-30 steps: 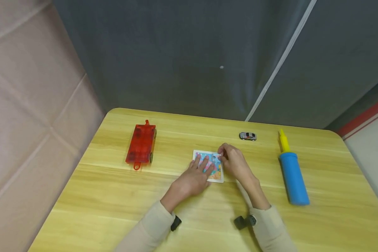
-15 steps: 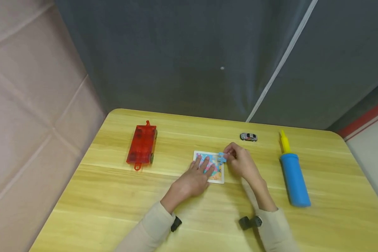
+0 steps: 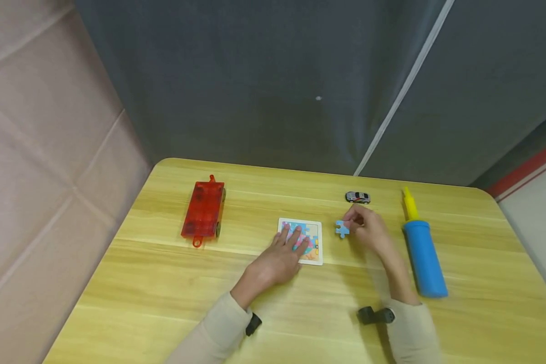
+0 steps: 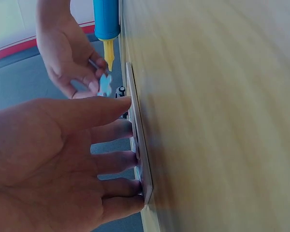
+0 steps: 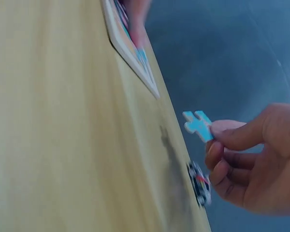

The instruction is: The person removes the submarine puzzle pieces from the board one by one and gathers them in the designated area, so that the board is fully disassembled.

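Blue jigsaw piece [image 3: 342, 229] out, pinched in the right hand [image 3: 370, 230]; far-right corner of the puzzle tray [image 3: 313, 263] bare. The left hand [image 3: 278, 259], fingers spread, rests over seated pieces [image 3: 311, 254].

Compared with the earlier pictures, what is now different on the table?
The right hand has lifted the blue jigsaw piece out of the far right corner of the jigsaw board and carried it rightward, still pinched. The left hand still rests on the board. The red toy trailer, toy car and hand pump stayed in place.
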Demonstrator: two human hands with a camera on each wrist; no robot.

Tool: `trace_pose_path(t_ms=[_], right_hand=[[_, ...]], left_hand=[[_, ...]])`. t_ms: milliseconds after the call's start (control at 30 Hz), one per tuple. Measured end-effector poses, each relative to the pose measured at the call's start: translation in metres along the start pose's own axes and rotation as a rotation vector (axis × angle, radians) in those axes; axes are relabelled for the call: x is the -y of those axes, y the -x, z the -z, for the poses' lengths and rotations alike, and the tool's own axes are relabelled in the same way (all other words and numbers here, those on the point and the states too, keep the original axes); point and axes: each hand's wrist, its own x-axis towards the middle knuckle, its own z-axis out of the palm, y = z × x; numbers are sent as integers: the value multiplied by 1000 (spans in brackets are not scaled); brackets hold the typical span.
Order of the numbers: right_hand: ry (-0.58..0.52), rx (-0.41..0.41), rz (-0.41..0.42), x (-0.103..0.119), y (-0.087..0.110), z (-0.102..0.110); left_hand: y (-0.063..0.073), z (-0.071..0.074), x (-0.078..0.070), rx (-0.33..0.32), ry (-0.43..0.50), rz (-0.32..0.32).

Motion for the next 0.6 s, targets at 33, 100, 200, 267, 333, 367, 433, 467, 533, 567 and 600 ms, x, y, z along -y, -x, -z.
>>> trace_pose_path(t_ms=[33,100,200,267,333,367,433,467,533,567,600], right_hand=[[16,-4,-11,-3,1,4],[37,6,-48,-9,4,14],[70,37,-109,-16,8,27],[84,51,-131,-19,10,31],[98,51,-131,-21,10,33],[100,52,-130,-22,10,34],[104,53,-123,-23,10,34],[107,51,-122,-24,9,34],[116,42,-124,-27,9,33],[123,33,-127,-28,9,33],[131,25,-132,-30,9,33]], left_hand=[[3,3,-2,1,-3,0],[7,9,-5,3,-16,2],[9,9,-6,3,-11,0],[8,9,-5,6,-6,1],[7,9,-5,7,-5,5],[7,9,-5,9,-4,6],[7,9,-5,10,-4,8],[7,9,-5,11,-5,7],[7,8,-5,11,-8,4],[8,8,-5,10,-10,2],[8,8,-5,9,-12,0]])
